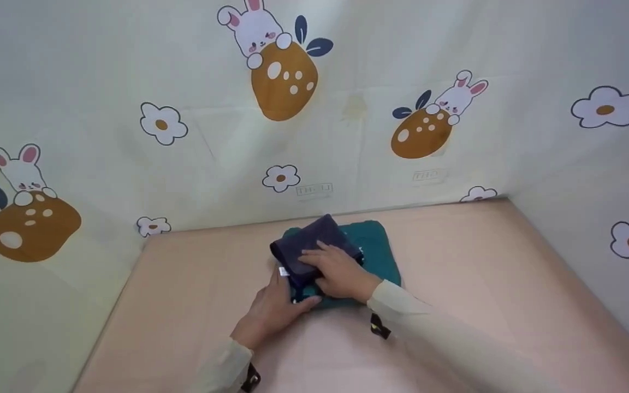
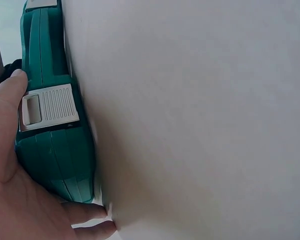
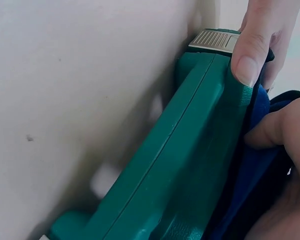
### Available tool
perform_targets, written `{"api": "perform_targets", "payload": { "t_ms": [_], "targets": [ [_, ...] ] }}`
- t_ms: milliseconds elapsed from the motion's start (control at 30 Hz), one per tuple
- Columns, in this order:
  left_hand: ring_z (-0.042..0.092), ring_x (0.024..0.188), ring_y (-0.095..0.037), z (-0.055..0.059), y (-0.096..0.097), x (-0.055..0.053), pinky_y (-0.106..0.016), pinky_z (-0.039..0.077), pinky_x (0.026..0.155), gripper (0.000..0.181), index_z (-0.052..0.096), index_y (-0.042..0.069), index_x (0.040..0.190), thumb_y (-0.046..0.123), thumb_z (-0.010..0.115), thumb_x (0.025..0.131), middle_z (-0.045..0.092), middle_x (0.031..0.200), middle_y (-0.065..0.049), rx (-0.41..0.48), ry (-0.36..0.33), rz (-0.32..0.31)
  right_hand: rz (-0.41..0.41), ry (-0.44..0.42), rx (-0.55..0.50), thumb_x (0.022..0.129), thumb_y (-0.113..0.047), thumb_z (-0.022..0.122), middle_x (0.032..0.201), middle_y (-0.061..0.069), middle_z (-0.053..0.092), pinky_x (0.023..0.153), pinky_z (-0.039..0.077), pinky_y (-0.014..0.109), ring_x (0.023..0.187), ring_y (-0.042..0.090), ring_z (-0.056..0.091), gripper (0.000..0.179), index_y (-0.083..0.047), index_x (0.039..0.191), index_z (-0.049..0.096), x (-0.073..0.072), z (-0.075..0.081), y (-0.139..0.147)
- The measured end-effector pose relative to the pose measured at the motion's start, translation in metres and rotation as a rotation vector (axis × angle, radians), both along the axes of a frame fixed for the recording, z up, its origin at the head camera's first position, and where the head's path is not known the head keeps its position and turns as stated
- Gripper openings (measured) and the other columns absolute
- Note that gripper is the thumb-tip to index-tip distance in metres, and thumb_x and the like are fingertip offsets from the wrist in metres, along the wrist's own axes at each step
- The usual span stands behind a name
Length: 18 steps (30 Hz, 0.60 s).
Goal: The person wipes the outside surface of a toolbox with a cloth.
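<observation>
A green hard plastic case (image 1: pixel 383 251) with pale ridged latches (image 2: pixel 57 106) lies flat. A dark purple folded cloth (image 1: pixel 303 243), with a white tag at its left corner, rests askew over the case's top. Blue fabric (image 3: pixel 255 175) shows inside its fold. My left hand (image 1: pixel 272 307) holds the case's near left corner, its thumb lying along the front side beside a latch. On the cloth lies my right hand (image 1: pixel 342 275), fingers over the top and thumb tucked at the near edge against the blue fabric. The right fingertips are hidden in the right wrist view.
Case and cloth are on a light pinkish tabletop (image 1: pixel 194 305). Behind it and along the sides hangs a pale curtain (image 1: pixel 211 164) printed with rabbits, orange fruit and flowers. Pale sleeves (image 1: pixel 445 333) reach in from the front, with dark straps below the wrists.
</observation>
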<state>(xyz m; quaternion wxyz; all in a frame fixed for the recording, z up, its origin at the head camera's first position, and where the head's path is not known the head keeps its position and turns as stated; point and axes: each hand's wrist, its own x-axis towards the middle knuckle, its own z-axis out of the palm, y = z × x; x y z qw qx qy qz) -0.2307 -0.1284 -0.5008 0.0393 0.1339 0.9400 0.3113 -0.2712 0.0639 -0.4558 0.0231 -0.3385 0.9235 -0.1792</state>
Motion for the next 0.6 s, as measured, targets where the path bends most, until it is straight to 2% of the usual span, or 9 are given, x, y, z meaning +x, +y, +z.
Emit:
{"api": "perform_targets", "payload": {
  "t_ms": [167,267,500,600],
  "targets": [
    [0.050,0.129,-0.040,0.000,0.000,0.000,-0.059,0.038,0.105,0.120,-0.002,-0.001,0.160,0.069,0.064,0.088,0.022,0.160,-0.027,0.012,0.009,0.003,0.037,-0.022,-0.020,0.099,-0.007,0.061,0.153,0.004,0.048,0.116,0.023,0.051,0.147,0.032,0.030,0.048,-0.011,0.146,0.057,0.004,0.002,0.004],
    [0.054,0.124,-0.040,0.000,0.000,0.000,-0.057,0.041,0.102,0.120,-0.001,-0.004,0.159,0.068,0.065,0.089,0.026,0.157,-0.029,0.007,0.026,-0.007,0.075,-0.019,-0.042,0.098,-0.003,0.059,0.151,0.005,0.050,0.116,0.023,0.049,0.146,0.032,0.031,0.046,-0.010,0.144,0.058,0.007,0.003,0.007],
    [0.056,0.119,-0.042,-0.001,0.000,0.002,-0.056,0.048,0.095,0.106,0.015,-0.008,0.155,0.064,0.062,0.093,0.034,0.149,-0.032,-0.058,0.111,-0.049,0.191,0.012,-0.084,0.094,0.006,0.058,0.145,0.008,0.056,0.117,0.023,0.047,0.145,0.032,0.034,0.047,-0.005,0.140,0.060,0.011,0.001,0.018],
    [0.053,0.124,-0.042,-0.001,0.001,0.003,-0.054,0.045,0.100,0.100,0.018,-0.012,0.153,0.055,0.064,0.096,0.034,0.149,-0.034,-0.069,0.081,-0.025,0.219,-0.004,-0.084,0.095,0.007,0.057,0.146,0.004,0.055,0.117,0.022,0.045,0.146,0.029,0.033,0.050,-0.008,0.142,0.059,0.012,0.000,0.025]
  ]
}}
